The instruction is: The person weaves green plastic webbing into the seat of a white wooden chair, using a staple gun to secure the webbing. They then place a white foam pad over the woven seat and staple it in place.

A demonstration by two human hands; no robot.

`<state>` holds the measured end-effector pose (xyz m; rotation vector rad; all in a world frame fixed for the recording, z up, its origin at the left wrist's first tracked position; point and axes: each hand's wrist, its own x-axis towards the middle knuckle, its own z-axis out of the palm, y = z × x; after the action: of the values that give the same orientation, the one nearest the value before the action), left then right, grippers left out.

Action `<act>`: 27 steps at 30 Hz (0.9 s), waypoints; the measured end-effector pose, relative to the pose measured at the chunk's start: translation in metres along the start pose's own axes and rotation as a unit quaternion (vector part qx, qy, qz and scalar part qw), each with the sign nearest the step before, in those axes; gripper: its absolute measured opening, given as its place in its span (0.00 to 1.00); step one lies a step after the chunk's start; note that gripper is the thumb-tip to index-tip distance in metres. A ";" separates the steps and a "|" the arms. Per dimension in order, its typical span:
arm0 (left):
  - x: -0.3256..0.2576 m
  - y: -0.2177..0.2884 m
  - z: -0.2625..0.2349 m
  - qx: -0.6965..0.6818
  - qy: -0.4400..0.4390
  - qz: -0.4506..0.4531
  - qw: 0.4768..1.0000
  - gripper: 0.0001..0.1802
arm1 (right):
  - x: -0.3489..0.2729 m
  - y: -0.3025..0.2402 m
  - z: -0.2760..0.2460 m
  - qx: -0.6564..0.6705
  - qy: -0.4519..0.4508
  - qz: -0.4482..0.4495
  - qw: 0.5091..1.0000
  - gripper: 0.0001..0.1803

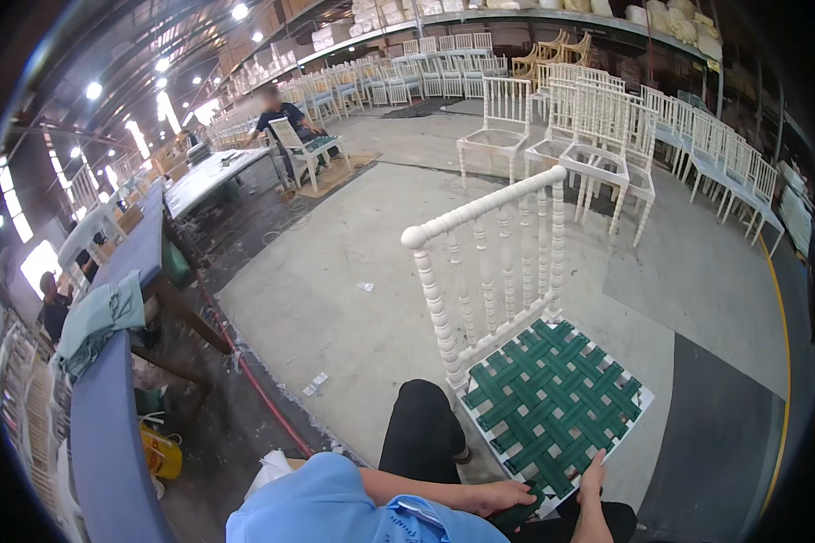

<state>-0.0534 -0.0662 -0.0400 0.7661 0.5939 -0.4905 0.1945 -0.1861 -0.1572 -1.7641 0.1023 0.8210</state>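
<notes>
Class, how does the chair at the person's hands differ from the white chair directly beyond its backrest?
The near chair has woven green straps, the far chair an open seat frame. The right hand touches the near chair; the far chair stands untouched. Both are white, with spindled backs.

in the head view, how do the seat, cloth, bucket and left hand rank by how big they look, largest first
1. Seat
2. Cloth
Unranked, below both: bucket and left hand. They look close in size, and the hand is nearer the camera.
</notes>
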 end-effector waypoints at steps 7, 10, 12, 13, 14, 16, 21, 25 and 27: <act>0.011 0.059 0.030 -0.023 0.070 0.084 0.994 0.16 | 0.014 -0.021 0.004 -0.179 0.053 -0.088 0.978 0.45; 0.006 0.093 0.035 -0.064 0.082 0.165 0.981 0.16 | -0.014 -0.042 0.004 -0.249 0.065 -0.224 0.940 0.42; 0.007 0.111 0.032 -0.079 0.094 0.215 0.969 0.16 | -0.041 -0.058 0.006 0.024 -0.162 -0.191 0.968 0.40; 0.009 0.119 0.028 -0.084 0.098 0.236 0.963 0.16 | -0.059 -0.060 0.021 0.166 -0.259 -0.112 0.945 0.38; 0.010 0.129 0.018 -0.062 0.126 0.290 0.947 0.16 | -0.080 -0.059 0.034 0.305 -0.319 -0.021 0.897 0.37; 0.016 0.136 -0.002 0.002 0.145 0.355 0.924 0.14 | -0.122 -0.053 0.038 0.162 -0.362 -0.066 0.915 0.19; 0.021 0.140 -0.072 0.008 0.269 0.242 0.932 0.11 | -0.164 -0.043 0.037 0.015 -0.314 0.022 0.949 0.11; 0.045 0.162 -0.095 -0.002 0.225 0.216 0.950 0.10 | -0.165 -0.044 0.028 -0.024 -0.279 -0.016 0.960 0.08; 0.066 0.185 -0.101 0.006 0.252 0.198 0.947 0.10 | -0.160 -0.044 0.027 -0.040 -0.253 -0.012 0.966 0.08</act>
<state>0.0747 0.1132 -0.0504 1.0044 0.8845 0.0843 0.0816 -0.1990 -0.0335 -1.5730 -0.2941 1.2466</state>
